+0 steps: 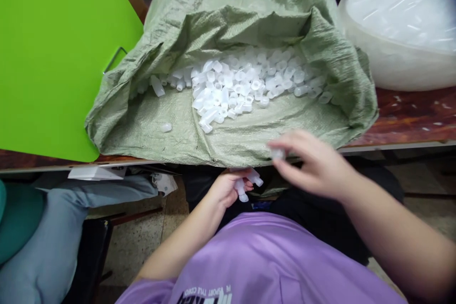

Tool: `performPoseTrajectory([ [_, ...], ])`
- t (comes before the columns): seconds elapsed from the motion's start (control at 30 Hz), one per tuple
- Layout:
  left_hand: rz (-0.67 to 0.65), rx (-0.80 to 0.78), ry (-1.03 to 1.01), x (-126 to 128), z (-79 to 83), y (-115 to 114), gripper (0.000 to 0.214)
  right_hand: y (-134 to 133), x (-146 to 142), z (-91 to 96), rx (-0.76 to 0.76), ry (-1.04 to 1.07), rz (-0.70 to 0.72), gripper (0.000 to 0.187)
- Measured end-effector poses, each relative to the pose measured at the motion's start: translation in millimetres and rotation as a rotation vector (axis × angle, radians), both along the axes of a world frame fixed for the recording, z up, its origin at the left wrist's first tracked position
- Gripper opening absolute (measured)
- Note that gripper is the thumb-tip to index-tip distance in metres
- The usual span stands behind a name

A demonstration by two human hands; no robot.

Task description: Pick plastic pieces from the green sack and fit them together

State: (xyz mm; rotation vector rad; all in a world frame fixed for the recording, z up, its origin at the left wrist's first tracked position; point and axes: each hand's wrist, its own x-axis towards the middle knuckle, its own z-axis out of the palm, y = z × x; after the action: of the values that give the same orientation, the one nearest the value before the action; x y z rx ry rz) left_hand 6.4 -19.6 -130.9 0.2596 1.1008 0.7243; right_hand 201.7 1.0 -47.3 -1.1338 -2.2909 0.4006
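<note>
Far left, a bright green board [53,57] lies flat, a neighbour's jeans-clad leg [62,228] below it, and here comes the big woven sack [245,145], mouth gaping toward the wearer! A lone white piece [166,127] sits out on the lower flap, apart from the rest. Just below the rim, the left hand [228,189] has its fingers curled around white plastic pieces [242,190], at least two, their ends poking out. Light little things, I'd judge, smooth enough to slip, perhaps slightly springy and hardly fragile; a pinch around the tube-like body looks the surest hold. Above, inside the sack, a loose heap of white pieces [228,85] spreads rightward, many showing open ends. Now the right hand [313,164], blurred over the sack's front edge, thumb and fingertips drawn close on a small whitish piece [278,153]! Far right, a rounded translucent tub [395,66] brims with white contents [406,7], too glary to make out singly.
</note>
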Motion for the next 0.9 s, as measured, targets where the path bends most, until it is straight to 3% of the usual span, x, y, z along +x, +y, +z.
performPoseTrajectory([
  [0.07, -0.059, -0.073, -0.053, -0.7, 3.4, -0.2, 0.007, -30.1, -3.9, -18.0, -0.038, 0.004, 0.152, 0.022],
  [0.2, -0.131, -0.170, -0.112, 2.5, 5.6, -2.3, 0.016, -63.6, -8.7, -58.8, -0.003, -0.029, 0.072, 0.022],
  [0.3, -0.157, -0.204, -0.085, 5.8, 7.3, -2.7, 0.018, -68.6, -0.8, -74.3, 0.027, -0.017, 0.100, 0.026],
  [0.47, -0.195, -0.142, -0.024, 8.7, 14.3, -3.1, 0.015, -64.9, 14.1, -84.9, 0.028, -0.033, 0.185, 0.032],
  [0.67, -0.172, -0.011, 0.075, 6.2, 9.1, -7.7, 0.009, -59.9, 2.6, -99.7, -0.166, 0.327, -0.046, 0.019],
  [0.73, -0.206, 0.008, 0.069, 2.0, 6.5, -6.9, 0.009, -60.8, 3.0, -99.5, -0.157, 0.313, 0.006, 0.021],
  [0.9, -0.477, -0.009, -0.007, -9.1, 4.2, 0.4, 0.016, -62.9, 15.8, -84.8, -0.144, -0.004, 0.300, 0.029],
])
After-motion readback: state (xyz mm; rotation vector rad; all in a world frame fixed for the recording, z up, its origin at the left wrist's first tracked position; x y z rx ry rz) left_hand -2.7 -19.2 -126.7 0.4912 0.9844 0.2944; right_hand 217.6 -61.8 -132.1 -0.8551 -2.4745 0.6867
